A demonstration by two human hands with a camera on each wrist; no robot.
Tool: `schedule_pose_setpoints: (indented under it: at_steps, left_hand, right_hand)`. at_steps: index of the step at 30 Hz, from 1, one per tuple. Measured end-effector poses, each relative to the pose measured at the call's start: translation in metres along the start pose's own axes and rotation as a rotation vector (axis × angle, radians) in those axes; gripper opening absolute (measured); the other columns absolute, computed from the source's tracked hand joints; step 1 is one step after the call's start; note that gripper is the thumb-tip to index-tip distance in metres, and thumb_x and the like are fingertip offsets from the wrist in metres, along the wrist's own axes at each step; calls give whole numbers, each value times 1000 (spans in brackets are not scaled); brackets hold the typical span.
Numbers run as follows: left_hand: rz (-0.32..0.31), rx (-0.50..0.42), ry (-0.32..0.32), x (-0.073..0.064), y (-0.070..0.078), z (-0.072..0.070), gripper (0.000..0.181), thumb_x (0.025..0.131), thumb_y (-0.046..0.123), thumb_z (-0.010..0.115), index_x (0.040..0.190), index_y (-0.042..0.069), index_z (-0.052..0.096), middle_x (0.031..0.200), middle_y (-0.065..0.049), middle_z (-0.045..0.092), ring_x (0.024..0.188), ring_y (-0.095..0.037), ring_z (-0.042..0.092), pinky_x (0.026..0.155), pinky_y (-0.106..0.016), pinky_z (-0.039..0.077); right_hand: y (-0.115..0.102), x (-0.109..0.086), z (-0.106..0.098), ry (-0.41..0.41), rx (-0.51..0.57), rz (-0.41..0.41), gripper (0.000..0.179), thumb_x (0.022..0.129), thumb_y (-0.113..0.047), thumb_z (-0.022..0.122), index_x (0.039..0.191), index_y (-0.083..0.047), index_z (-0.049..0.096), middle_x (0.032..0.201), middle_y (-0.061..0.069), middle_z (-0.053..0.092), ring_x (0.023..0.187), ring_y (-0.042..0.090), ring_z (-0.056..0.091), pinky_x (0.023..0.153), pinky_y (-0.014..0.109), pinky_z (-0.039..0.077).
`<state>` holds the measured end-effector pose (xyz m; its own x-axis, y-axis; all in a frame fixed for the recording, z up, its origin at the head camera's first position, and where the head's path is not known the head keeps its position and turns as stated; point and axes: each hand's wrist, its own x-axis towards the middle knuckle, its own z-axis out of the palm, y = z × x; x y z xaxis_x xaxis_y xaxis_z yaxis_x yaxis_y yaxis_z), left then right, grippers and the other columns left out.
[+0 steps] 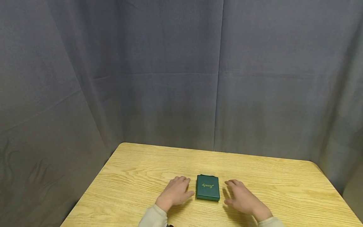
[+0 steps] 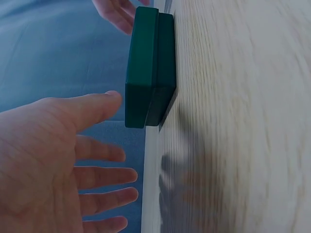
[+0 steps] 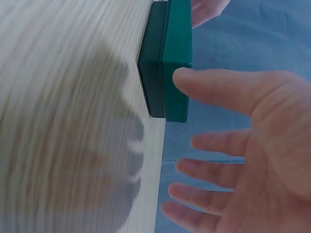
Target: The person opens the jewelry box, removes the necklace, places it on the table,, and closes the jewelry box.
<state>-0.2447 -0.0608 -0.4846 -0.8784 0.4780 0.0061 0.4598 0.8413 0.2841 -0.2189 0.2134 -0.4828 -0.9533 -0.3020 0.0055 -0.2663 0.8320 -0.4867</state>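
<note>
A small dark green box (image 1: 208, 188) with gold script on its lid lies flat on the wooden table (image 1: 153, 160); the lettering looks upside down in the head view. At its left side is my left hand (image 1: 175, 191), fingers spread and relaxed, the thumb pointing toward the box. My right hand (image 1: 241, 197) hovers on the other side, also with loose, parted fingers and an empty palm. Both wrist views show the box's lid (image 2: 142, 68) seated on a darker base (image 3: 154, 63). In the head view, a gap shows between each hand and the box.
Grey curtains (image 1: 170, 94) hang behind the table and along its left and right sides. The table's far edge has rounded corners. Shadows of the hands fall on the wood beside the box.
</note>
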Motion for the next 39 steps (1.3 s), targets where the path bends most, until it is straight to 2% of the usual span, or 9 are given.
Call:
schedule_pose_setpoints:
  at_steps: [4,12,24,32,39]
  left_hand:
    - [6,22,-3,3,2,1,61,93,48,54,133,2,51,131,-11,52,120,-28,47,99,-43,38]
    - [18,-17,-24,8,8,4,65,93,47,54,138,0,44,138,-14,45,126,-30,43,100,-45,38]
    - [-18,-72,-63,19,18,12,76,90,53,55,144,2,36,146,-13,36,131,-30,37,101,-46,36]
    - [-1,-23,-95,24,27,14,88,84,57,62,148,6,30,150,-12,30,134,-28,33,102,-44,35]
    - [-1,-16,-101,30,29,17,91,81,56,66,149,8,29,152,-10,26,134,-26,32,102,-43,36]
  right_hand:
    - [-3,2,1,-24,17,3,71,76,-21,79,133,5,47,131,19,47,122,39,43,95,52,39]
    - [-6,6,2,-19,21,-10,75,75,-22,81,135,5,45,133,19,46,123,40,42,96,53,38]
    - [-11,17,10,-64,44,-9,89,72,-30,83,140,6,38,142,23,36,127,42,37,95,55,38]
    - [-16,22,16,-57,36,-45,92,70,-29,84,140,9,36,143,27,32,126,44,37,95,54,38]
    - [-18,26,17,-52,42,-67,94,70,-29,84,141,9,35,146,26,28,126,45,37,95,54,39]
